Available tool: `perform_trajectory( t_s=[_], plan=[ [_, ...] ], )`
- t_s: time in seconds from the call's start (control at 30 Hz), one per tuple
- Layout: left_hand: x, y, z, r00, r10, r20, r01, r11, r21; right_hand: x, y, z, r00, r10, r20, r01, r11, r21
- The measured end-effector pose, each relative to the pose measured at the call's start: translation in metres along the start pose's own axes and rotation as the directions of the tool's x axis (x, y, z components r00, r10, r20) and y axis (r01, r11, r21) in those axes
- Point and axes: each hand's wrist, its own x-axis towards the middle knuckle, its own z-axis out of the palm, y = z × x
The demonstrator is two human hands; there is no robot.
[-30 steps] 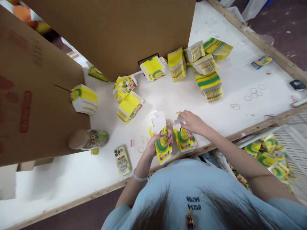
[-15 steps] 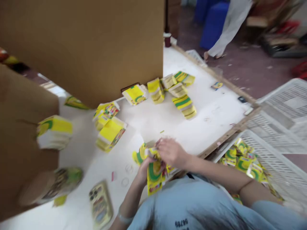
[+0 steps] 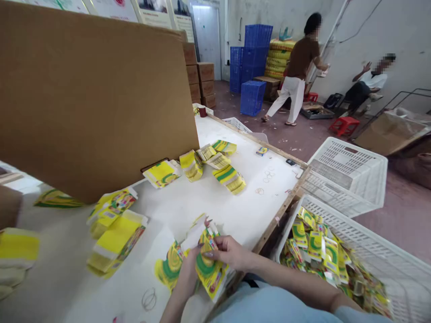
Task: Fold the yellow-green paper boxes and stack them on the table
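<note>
Near the table's front edge, my left hand (image 3: 189, 271) has its fingers closed on a yellow-and-green printed carton (image 3: 208, 265). My right hand (image 3: 232, 255) pinches the same carton from the right, thumb and fingers on its upper part. Just left of my left hand lie more yellow printed cartons (image 3: 169, 265), partly blurred. Beyond my hands, white flaps and another carton edge stick up; how many pieces are there I cannot tell. Stacked flat cartons (image 3: 117, 240) lie to the left on the white table (image 3: 249, 215), and further bundles (image 3: 229, 178) fan out toward the back.
A big brown cardboard sheet (image 3: 97, 103) stands across the table's left and back. At the right, a white crate (image 3: 387, 251) holds many small yellow packs (image 3: 316, 244); another white crate (image 3: 350, 175) stands behind. Rubber bands (image 3: 148, 299) lie in front. Two people are farther off.
The view has tilted up and turned, bringing the room and two people into sight. My right hand has gone from lying over the carton to pinching it; my left hand still holds it.
</note>
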Motion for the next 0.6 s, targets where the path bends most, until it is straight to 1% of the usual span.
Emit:
perform_trajectory(
  t_s=[0.03, 0.07, 0.1, 0.13, 0.17, 0.2, 0.23, 0.27, 0.3, 0.37, 0.4, 0.47, 0.5, 0.53, 0.57, 0.6],
  plan=[
    [0.000, 0.001, 0.003, 0.999, 0.034, -0.032, -0.034, 0.999, 0.026, -0.004, 0.000, -0.002, 0.999, -0.002, -0.037, 0.002, 1.000, -0.003],
    [-0.001, 0.003, 0.006, 0.992, 0.091, -0.087, -0.086, 0.995, 0.058, -0.008, -0.001, -0.005, 0.994, -0.015, -0.108, 0.011, 0.999, -0.035],
    [-0.003, 0.005, 0.009, 0.971, 0.170, -0.167, -0.154, 0.983, 0.102, -0.012, -0.001, -0.010, 0.982, -0.027, -0.187, 0.011, 0.996, -0.083],
    [-0.007, 0.006, 0.011, 0.928, 0.260, -0.267, -0.224, 0.961, 0.161, -0.015, -0.001, -0.016, 0.965, -0.033, -0.258, -0.002, 0.991, -0.135],
    [-0.012, 0.005, 0.012, 0.879, 0.336, -0.339, -0.271, 0.936, 0.225, -0.017, 0.000, -0.022, 0.953, -0.025, -0.301, -0.027, 0.986, -0.167],
    [-0.018, 0.003, 0.012, 0.827, 0.394, -0.402, -0.296, 0.911, 0.286, -0.018, 0.004, -0.028, 0.946, -0.011, -0.325, -0.055, 0.980, -0.194],
    [-0.024, -0.002, 0.012, 0.787, 0.429, -0.444, -0.293, 0.892, 0.343, -0.017, 0.009, -0.033, 0.939, 0.000, -0.344, -0.082, 0.971, -0.223],
    [-0.031, -0.008, 0.012, 0.759, 0.439, -0.481, -0.266, 0.883, 0.386, -0.016, 0.016, -0.036, 0.932, 0.003, -0.361, -0.104, 0.960, -0.259],
    [-0.037, -0.016, 0.012, 0.745, 0.430, -0.510, -0.228, 0.882, 0.412, -0.016, 0.024, -0.035, 0.926, 0.001, -0.377, -0.120, 0.949, -0.293],
    [-0.049, -0.031, 0.014, 0.745, 0.363, -0.560, -0.140, 0.905, 0.401, -0.018, 0.039, -0.029, 0.910, -0.031, -0.413, -0.153, 0.901, -0.405],
    [-0.053, -0.038, 0.014, 0.747, 0.320, -0.582, -0.106, 0.923, 0.371, -0.020, 0.046, -0.024, 0.902, -0.058, -0.428, -0.178, 0.853, -0.490],
    [-0.056, -0.048, 0.015, 0.744, 0.259, -0.616, -0.078, 0.949, 0.305, -0.024, 0.053, -0.016, 0.891, -0.120, -0.438, -0.235, 0.704, -0.670],
    [-0.057, -0.052, 0.014, 0.738, 0.250, -0.627, -0.080, 0.955, 0.287, -0.026, 0.054, -0.014, 0.888, -0.142, -0.437, -0.264, 0.622, -0.737],
    [-0.056, -0.054, 0.012, 0.730, 0.250, -0.636, -0.083, 0.956, 0.281, -0.027, 0.055, -0.014, 0.886, -0.149, -0.439, -0.290, 0.561, -0.776],
    [-0.056, -0.057, 0.009, 0.723, 0.254, -0.643, -0.082, 0.955, 0.284, -0.027, 0.054, -0.016, 0.885, -0.134, -0.445, -0.310, 0.544, -0.780],
    [-0.055, -0.059, 0.006, 0.718, 0.251, -0.649, -0.076, 0.955, 0.286, -0.025, 0.053, -0.019, 0.884, -0.106, -0.454, -0.326, 0.555, -0.765]
  ],
)
